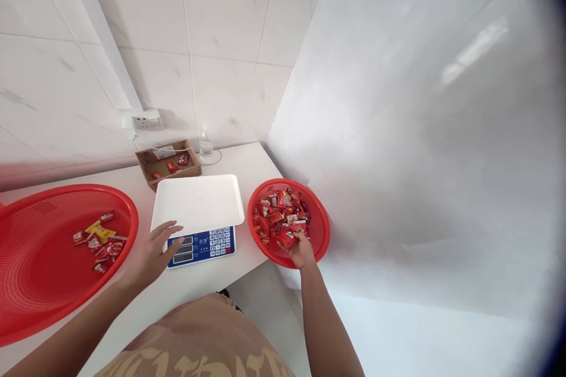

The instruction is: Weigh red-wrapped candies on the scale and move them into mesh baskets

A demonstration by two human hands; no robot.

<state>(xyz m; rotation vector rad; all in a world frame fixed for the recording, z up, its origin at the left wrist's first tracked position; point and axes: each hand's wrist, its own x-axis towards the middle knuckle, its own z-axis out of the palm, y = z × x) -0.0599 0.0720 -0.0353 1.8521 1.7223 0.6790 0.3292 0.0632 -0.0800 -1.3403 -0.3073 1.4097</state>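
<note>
My left hand (157, 253) hovers at the left front of a white-and-blue digital scale (227, 247), fingers apart and nothing in them. The scale's white pan (198, 203) is bare. My right hand (303, 250) reaches into a round red mesh basket (321, 218) on the right. Its fingers are closed on a red wrapped candy (286, 240), above a heap of similar wrapped candies (276, 212). How many pieces the right hand holds is hidden.
A larger red basket (128, 212) at the left holds several red candies and a yellow one (101, 231). Behind the scale, a cardboard box (194, 168) contains a few red packets. A clear bottle (206, 148) and a wall socket (148, 121) are behind.
</note>
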